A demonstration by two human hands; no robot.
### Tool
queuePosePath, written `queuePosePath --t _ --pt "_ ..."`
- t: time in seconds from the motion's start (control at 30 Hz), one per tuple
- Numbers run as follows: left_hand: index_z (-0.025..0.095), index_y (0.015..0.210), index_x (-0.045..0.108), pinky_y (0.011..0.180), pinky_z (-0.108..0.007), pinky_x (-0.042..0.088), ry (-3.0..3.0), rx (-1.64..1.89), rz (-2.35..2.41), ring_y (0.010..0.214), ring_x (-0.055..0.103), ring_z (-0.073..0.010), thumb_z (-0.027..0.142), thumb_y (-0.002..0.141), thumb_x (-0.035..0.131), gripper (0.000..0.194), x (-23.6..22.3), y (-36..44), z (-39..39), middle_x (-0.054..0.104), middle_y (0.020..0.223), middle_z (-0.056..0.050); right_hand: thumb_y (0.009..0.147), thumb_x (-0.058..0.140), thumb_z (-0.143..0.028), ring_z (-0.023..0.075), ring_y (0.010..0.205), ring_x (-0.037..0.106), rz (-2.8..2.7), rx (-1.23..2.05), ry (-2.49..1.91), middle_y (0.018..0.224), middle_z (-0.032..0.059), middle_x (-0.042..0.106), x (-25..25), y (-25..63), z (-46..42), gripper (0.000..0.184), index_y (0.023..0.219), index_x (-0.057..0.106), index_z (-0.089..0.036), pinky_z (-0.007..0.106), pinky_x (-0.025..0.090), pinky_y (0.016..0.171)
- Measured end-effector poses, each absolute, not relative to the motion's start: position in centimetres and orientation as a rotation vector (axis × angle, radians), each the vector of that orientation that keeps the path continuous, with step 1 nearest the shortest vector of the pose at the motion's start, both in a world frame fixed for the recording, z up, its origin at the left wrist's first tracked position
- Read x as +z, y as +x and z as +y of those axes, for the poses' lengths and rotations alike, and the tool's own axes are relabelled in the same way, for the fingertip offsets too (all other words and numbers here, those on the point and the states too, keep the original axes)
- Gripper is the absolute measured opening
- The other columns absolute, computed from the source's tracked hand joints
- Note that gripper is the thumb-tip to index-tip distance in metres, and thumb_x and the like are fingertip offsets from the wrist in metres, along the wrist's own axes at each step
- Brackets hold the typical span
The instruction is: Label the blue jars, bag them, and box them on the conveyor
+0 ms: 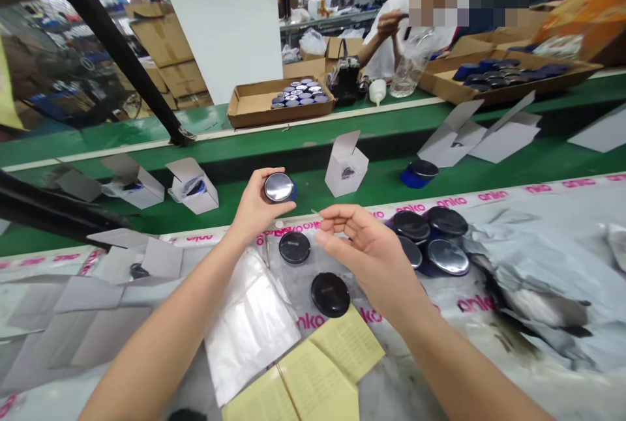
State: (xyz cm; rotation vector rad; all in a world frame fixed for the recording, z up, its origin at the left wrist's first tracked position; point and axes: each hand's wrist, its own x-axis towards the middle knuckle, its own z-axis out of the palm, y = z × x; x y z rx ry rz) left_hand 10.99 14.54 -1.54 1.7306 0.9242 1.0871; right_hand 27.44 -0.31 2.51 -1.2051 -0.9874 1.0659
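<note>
My left hand (257, 203) grips a round dark jar (278, 188) with a shiny silver face turned upward. My right hand (364, 248) hangs just to its right, with thumb and forefinger pinched on a thin pale strip (317, 214), too small to identify. Below my hands, two round black lids (295, 247) (330, 294) lie on a grey plastic sheet (533, 232). To the right of my right hand is a cluster of dark and silver-faced jars (430, 238). Some of their blue bases are partly hidden.
A stack of clear plastic bags (249, 323) and yellow leaflets (313, 369) lie near me. Small white cartons (346, 163) and a blue jar (419, 173) stand on the green conveyor belt (293, 176). Beyond it, a co-worker's hand (391, 25) is raised near cardboard trays of jars (254, 103).
</note>
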Motion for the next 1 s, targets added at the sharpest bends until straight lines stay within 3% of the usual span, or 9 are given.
queuePosePath --t 0.17,0.37,0.5,0.63,0.77,1.0 --pt "0.026 0.116 0.055 0.096 -0.035 0.057 1.512 1.06 0.562 0.119 0.067 -0.0225 0.022 0.06 0.098 0.071 1.4 9.4 9.6 0.069 0.133 -0.008 0.086 0.076 -0.021 0.0128 0.088 0.067 -1.024 1.039 -1.001 0.098 0.0004 0.07 3.3 26.2 -1.4 0.02 0.104 0.071 -0.028 0.024 0.057 0.073" --pt "0.027 0.112 0.052 0.093 -0.033 0.057 1.537 1.134 0.635 0.113 0.068 -0.0205 0.021 0.059 0.099 0.071 1.3 9.3 7.2 0.069 0.13 -0.006 0.087 0.077 -0.021 0.0139 0.089 0.067 -1.015 0.993 -0.937 0.099 -0.0007 0.071 3.6 25.4 -2.3 0.018 0.101 0.073 -0.031 0.027 0.057 0.076" --pt "0.026 0.12 0.061 0.097 -0.037 0.054 1.749 1.12 0.795 0.118 0.063 -0.0245 0.017 0.068 0.091 0.061 0.8 8.8 6.0 0.064 0.128 -0.008 0.088 0.074 -0.027 0.0182 0.091 0.065 -1.165 0.957 -1.107 0.096 0.0011 0.068 3.3 26.0 -2.1 0.004 0.085 0.073 -0.028 0.033 0.053 0.076" --pt "0.03 0.128 0.063 0.112 -0.045 0.045 1.885 1.016 0.729 0.13 0.055 -0.0263 0.007 0.074 0.078 0.061 -0.3 7.9 5.1 0.06 0.133 -0.007 0.088 0.072 -0.034 0.0259 0.112 0.061 -1.339 0.971 -1.324 0.11 0.0057 0.064 3.3 26.6 -1.9 0.012 0.077 0.073 -0.027 0.042 0.05 0.089" --pt "0.03 0.128 0.057 0.112 -0.047 0.044 1.743 0.991 0.673 0.131 0.056 -0.0269 0.001 0.07 0.075 0.068 -1.5 7.4 4.8 0.059 0.135 -0.007 0.087 0.07 -0.037 0.0312 0.133 0.051 -1.423 1.079 -1.376 0.126 0.0069 0.059 3.4 26.6 -1.9 0.015 0.076 0.073 -0.028 0.048 0.046 0.099" --pt "0.03 0.125 0.055 0.115 -0.049 0.04 1.652 0.991 0.597 0.135 0.054 -0.0274 -0.001 0.069 0.075 0.066 -1.6 7.3 4.9 0.056 0.138 -0.007 0.086 0.072 -0.038 0.0311 0.129 0.054 -1.335 1.059 -1.372 0.119 0.0083 0.061 3.1 25.7 -1.8 0.015 0.077 0.073 -0.026 0.046 0.049 0.095"
